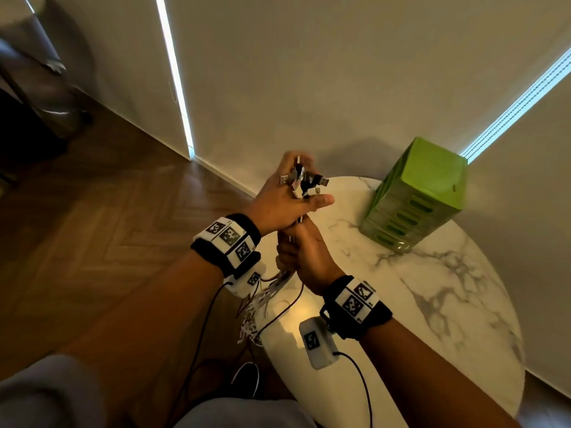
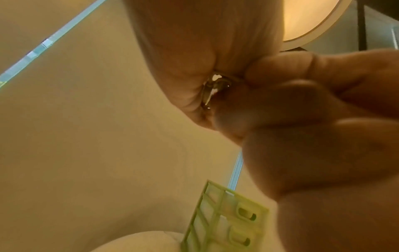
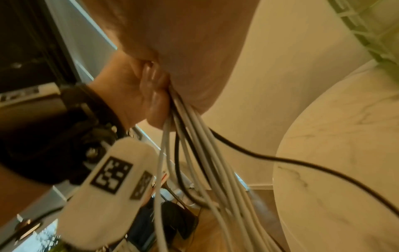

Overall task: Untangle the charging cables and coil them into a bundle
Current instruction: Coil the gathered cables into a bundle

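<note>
Several charging cables (image 3: 194,145) hang straight and gathered above the marble table (image 1: 432,288): our left hand (image 1: 287,199) clutches their plugs (image 1: 301,180), our right hand (image 1: 304,251) grips the strands below. Untangling looks done; coiling remains.

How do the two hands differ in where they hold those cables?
The left hand is higher, gripping the cables near their plug ends, which fan out above it. The right hand sits just below, closed round the cords, which hang loose beneath it. The left thumb points out; the right hand's fingers are curled. Both hold the same bunch, beside the marble table.
</note>
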The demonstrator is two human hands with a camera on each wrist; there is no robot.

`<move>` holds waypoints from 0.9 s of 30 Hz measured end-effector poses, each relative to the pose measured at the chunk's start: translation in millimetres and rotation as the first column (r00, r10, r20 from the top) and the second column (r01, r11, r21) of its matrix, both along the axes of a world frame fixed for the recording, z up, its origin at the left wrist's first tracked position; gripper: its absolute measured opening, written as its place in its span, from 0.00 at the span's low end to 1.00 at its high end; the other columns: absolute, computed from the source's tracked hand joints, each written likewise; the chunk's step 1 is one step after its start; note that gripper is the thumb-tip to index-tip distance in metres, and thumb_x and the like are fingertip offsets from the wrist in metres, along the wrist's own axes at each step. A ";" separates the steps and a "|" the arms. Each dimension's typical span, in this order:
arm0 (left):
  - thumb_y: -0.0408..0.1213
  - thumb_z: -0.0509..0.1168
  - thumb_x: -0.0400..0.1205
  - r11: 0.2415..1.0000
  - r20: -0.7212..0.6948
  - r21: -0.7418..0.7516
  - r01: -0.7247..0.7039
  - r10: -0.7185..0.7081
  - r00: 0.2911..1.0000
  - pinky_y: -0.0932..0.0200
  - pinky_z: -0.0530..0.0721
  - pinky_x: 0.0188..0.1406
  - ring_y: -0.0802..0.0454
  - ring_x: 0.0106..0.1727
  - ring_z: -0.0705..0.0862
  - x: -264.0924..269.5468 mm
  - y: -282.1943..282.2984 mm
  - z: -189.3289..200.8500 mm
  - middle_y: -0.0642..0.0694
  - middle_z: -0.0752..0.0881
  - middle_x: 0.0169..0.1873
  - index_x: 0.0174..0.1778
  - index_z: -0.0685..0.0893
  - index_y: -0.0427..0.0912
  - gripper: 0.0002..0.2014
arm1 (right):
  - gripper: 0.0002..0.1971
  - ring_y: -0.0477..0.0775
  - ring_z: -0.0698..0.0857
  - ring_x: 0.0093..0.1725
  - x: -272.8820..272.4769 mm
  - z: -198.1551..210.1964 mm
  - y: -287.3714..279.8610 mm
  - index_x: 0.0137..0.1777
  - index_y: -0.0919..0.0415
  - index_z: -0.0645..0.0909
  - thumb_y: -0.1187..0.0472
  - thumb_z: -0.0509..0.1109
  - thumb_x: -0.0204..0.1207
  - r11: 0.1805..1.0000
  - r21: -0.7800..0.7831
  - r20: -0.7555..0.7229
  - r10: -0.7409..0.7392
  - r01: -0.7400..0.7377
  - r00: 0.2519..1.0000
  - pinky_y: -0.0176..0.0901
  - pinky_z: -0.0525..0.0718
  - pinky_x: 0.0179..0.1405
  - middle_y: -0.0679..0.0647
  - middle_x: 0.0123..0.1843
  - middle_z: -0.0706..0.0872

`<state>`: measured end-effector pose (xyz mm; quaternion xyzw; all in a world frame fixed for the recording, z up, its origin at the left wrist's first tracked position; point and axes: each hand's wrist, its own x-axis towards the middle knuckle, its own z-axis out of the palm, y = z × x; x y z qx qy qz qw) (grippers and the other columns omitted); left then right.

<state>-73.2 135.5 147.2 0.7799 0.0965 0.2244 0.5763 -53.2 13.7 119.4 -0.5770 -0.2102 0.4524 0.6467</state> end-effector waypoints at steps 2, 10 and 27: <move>0.35 0.84 0.71 0.996 0.139 -0.059 0.061 -0.052 0.989 0.47 0.90 0.58 0.49 0.55 0.90 3.5 0.4 -1.1 0.46 0.83 0.64 0.79 0.61 0.55 0.47 | 0.09 0.48 0.52 0.24 5.1 4.7 -0.6 0.36 0.53 0.56 0.61 0.55 0.72 0.998 -0.021 -0.056 0.063 -0.064 0.996 0.40 0.55 0.24 0.48 0.25 0.57; 0.47 0.73 0.83 0.998 -0.017 0.062 -0.008 0.009 1.000 0.58 0.86 0.42 0.60 0.37 0.88 16.7 -0.7 -0.5 0.54 0.88 0.36 0.48 0.79 0.39 0.15 | 0.06 0.53 0.61 0.28 25.1 11.5 -1.3 0.39 0.60 0.70 0.58 0.60 0.75 0.967 -0.173 0.017 0.191 -0.185 0.981 0.47 0.67 0.32 0.54 0.30 0.61; 0.44 0.77 0.79 0.811 -0.722 -0.122 0.572 -0.468 0.509 0.54 0.82 0.50 0.51 0.40 0.89 -32.9 65.8 -71.0 0.47 0.91 0.37 0.43 0.89 0.46 0.07 | 0.14 0.51 0.55 0.24 43.1 60.6 23.6 0.30 0.52 0.55 0.58 0.60 0.69 0.957 0.180 -0.108 0.249 -0.227 0.962 0.43 0.67 0.29 0.50 0.25 0.54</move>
